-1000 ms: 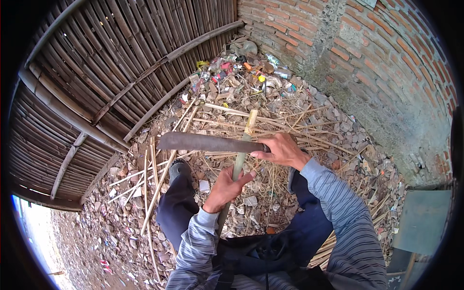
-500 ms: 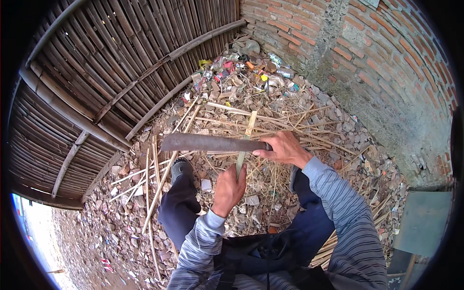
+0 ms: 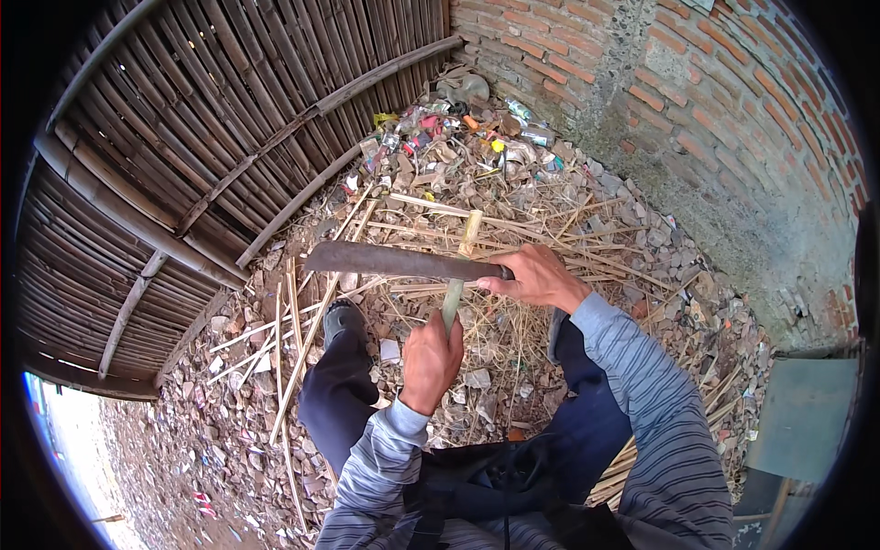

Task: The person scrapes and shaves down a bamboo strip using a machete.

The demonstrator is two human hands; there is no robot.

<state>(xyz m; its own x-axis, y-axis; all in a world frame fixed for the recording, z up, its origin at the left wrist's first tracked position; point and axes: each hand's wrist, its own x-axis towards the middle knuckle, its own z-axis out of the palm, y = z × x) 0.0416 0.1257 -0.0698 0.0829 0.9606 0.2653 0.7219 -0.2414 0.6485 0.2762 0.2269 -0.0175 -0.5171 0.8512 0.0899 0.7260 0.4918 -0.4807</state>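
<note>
My right hand (image 3: 539, 277) is closed round the handle of a machete (image 3: 394, 261), whose broad dark blade points left, almost level. Upright behind and across the blade stands a short pale-green bamboo strip (image 3: 455, 295); its lighter top end shows above the blade. The lower end is gripped in my left hand (image 3: 431, 365), with the thumb along it. The blade crosses the strip near the machete's handle end; whether its edge is in the bamboo I cannot tell.
Split bamboo sticks (image 3: 291, 390) lie on the stony ground between and beyond my feet. Bright litter (image 3: 449, 137) is heaped in the far corner. A bamboo-slat wall (image 3: 247, 119) rises at left, a brick wall (image 3: 715, 137) at right. A grey-green panel (image 3: 805, 417) stands at lower right.
The machete and right hand have shifted slightly up and left over the strip. The strip and my left hand have moved slightly left; both grips stay the same.
</note>
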